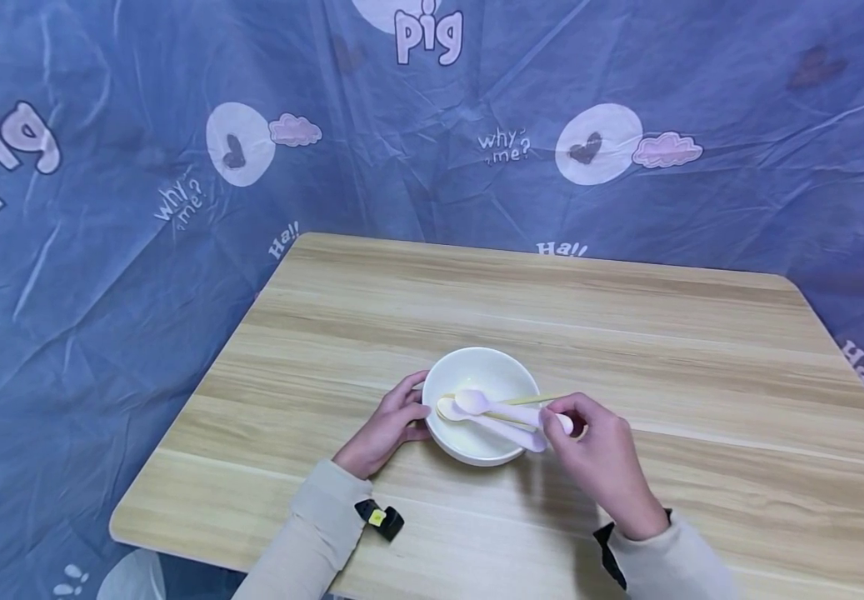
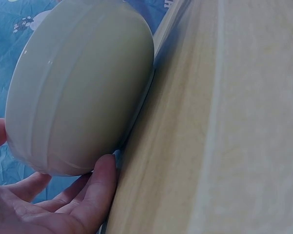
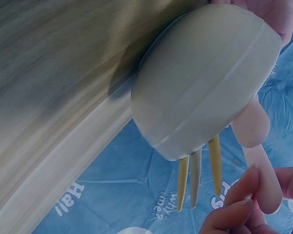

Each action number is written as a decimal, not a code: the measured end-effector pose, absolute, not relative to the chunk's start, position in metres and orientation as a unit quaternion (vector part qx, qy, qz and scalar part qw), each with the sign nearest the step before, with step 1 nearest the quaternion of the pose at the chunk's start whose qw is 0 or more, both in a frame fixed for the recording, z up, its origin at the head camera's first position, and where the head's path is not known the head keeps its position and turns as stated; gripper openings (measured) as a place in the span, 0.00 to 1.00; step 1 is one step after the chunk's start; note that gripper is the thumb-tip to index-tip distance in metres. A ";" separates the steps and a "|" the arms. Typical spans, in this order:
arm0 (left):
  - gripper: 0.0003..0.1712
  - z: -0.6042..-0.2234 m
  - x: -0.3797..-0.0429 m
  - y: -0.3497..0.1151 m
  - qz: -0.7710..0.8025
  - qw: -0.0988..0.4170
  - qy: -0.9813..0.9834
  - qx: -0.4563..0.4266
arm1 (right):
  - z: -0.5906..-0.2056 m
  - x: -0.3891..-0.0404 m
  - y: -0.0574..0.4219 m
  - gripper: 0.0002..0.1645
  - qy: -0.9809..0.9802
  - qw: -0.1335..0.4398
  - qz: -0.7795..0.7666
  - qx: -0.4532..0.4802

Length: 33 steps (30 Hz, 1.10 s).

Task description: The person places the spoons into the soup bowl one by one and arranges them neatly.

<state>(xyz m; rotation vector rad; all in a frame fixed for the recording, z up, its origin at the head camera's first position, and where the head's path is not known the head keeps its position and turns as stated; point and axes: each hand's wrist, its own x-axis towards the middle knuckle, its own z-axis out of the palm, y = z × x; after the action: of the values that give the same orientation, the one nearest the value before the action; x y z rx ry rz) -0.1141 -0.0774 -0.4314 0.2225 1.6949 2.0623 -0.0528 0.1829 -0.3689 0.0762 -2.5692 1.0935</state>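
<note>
A white bowl (image 1: pixel 487 367) stands on the table, with several slim utensils leaning over its right rim. My left hand (image 1: pixel 381 432) holds the bowl's left side, thumb at the rim and fingers against the lower wall (image 2: pixel 83 97). Between thumb and fingers, my right hand (image 1: pixel 602 458) pinches the handle end of a pale pink spoon (image 1: pixel 508 412); its head is over the bowl. A second pale spoon (image 1: pixel 502 430) lies in the bowl below it. Thin yellow handles (image 3: pixel 215 165) and a greyish one (image 3: pixel 195 180) jut past the rim; their other ends are partly hidden.
The wood-grain table (image 1: pixel 289 350) reaches back to a blue printed cloth (image 1: pixel 417 150) hanging behind and at the sides. A black strap with a yellow tag (image 1: pixel 377 517) is at the left cuff. The table's front left corner is rounded.
</note>
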 end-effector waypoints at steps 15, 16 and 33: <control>0.37 -0.432 -0.114 -0.077 0.745 0.228 0.621 0.082 | -0.366 -0.058 0.174 0.03 -0.925 0.118 0.361 0.009; 0.37 -0.433 -0.114 -0.077 0.744 0.229 0.622 0.083 | -0.365 -0.058 0.173 0.03 -0.927 0.112 0.358 0.008; 0.37 -0.429 -0.113 -0.076 0.747 0.227 0.620 0.075 | -0.368 -0.064 0.170 0.04 -0.947 0.117 0.294 0.050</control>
<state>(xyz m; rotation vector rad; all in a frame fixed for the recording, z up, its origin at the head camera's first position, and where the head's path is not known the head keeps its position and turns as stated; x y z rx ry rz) -0.1133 -0.0762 -0.4292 0.2064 1.7086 2.0578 -0.0636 0.1701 -0.3675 0.1473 -2.7730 0.8601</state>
